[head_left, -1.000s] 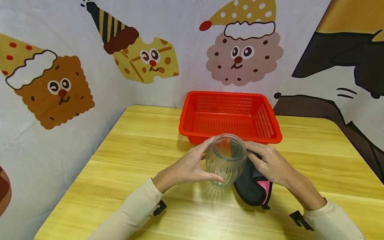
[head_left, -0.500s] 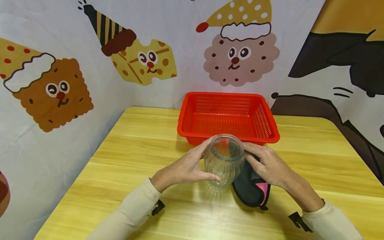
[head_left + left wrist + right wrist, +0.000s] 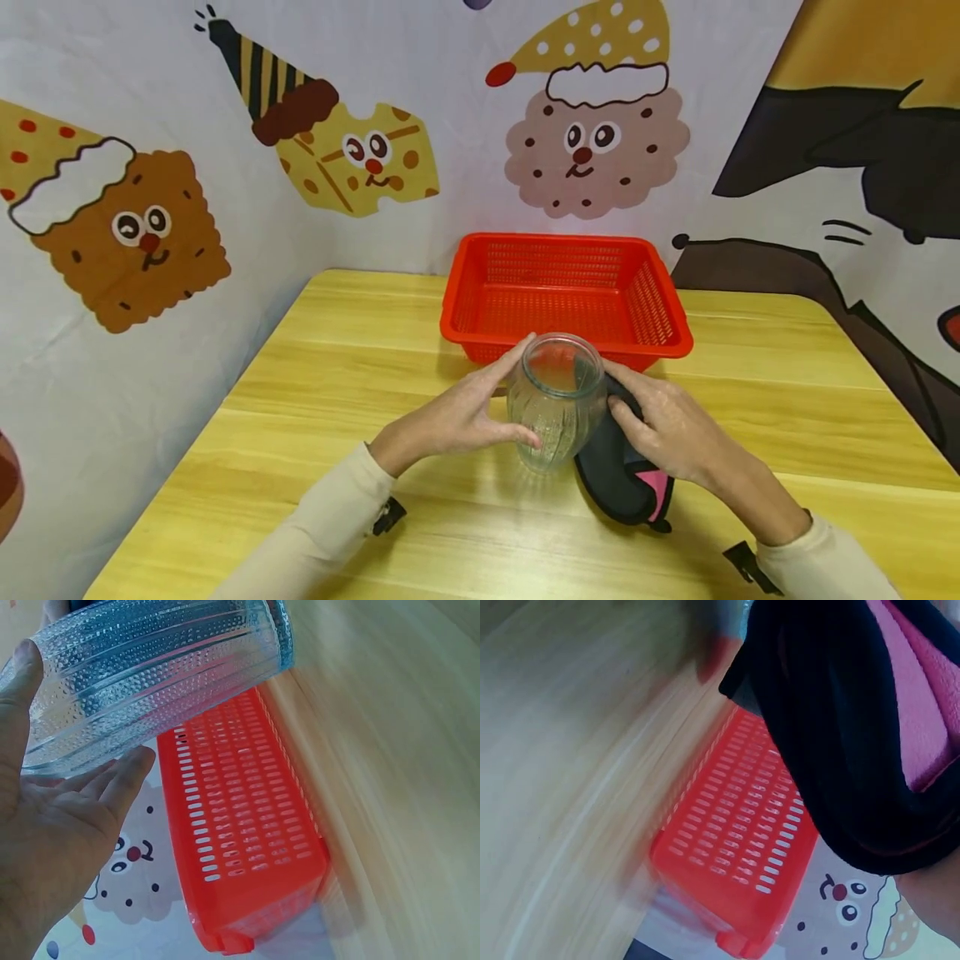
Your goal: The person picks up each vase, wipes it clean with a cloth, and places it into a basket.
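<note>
A clear ribbed glass jar [image 3: 555, 417] stands mouth up, slightly tilted, just in front of the red basket. My left hand [image 3: 457, 417] holds it from the left, its thumb on the near side and its index finger reaching toward the rim. The left wrist view shows the thumb and spread fingers against the jar's textured wall [image 3: 165, 667]. At the jar's right side, my right hand [image 3: 671, 429] grips a dark soft pouch with pink lining [image 3: 611, 471]. In the right wrist view the pouch's black side [image 3: 840, 742] hides most of that hand.
A red perforated plastic basket [image 3: 566, 312] sits at the back of the yellow wooden table [image 3: 337, 350]. Behind and at the sides hangs a white cloth [image 3: 472, 100] printed with cartoon snacks.
The head view has shifted slightly. My left fingers have spread a little around the jar, and my right thumb has changed its place on the pouch. The jar stays between both hands.
</note>
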Available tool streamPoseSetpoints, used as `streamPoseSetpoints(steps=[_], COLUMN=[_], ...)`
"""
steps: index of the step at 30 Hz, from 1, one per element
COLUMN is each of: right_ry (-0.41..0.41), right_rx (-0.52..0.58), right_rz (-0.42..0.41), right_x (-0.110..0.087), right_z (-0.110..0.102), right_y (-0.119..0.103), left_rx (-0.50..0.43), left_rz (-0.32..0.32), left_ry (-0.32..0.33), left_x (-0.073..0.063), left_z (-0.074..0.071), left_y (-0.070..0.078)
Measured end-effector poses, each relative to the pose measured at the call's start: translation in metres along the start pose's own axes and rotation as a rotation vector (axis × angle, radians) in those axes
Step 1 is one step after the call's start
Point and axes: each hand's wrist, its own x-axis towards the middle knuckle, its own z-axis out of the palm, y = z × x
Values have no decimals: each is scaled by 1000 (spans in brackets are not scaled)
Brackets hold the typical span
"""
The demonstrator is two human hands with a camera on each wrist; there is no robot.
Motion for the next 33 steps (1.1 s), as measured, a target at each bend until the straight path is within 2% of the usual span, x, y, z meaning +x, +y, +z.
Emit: streamPoseSetpoints(steps=[7, 11, 17, 19, 22, 27, 33], right_ry=[43, 44, -57, -74, -50, 41, 64], right_rx=[118, 249, 508, 551, 544, 442, 462], right_rz=[47, 72, 33, 28, 15, 0, 9], right_x=[-2, -7, -14, -15, -15, -14, -13], right_z=[3, 1, -2, 0, 4, 9, 10], right_y=[0, 4, 10, 11, 11, 10, 10], left_rx=[37, 89, 118, 123, 108, 74, 51], left_rz=[-35, -49, -10, 7, 31, 42, 24], left_ry=[27, 61, 99, 115, 128, 126, 125], left_x=[-2, -1, 0, 0, -1, -1, -1], left_z=[2, 3, 4, 5, 6, 6, 7], left_y=[0, 3, 4, 4, 3, 4, 4])
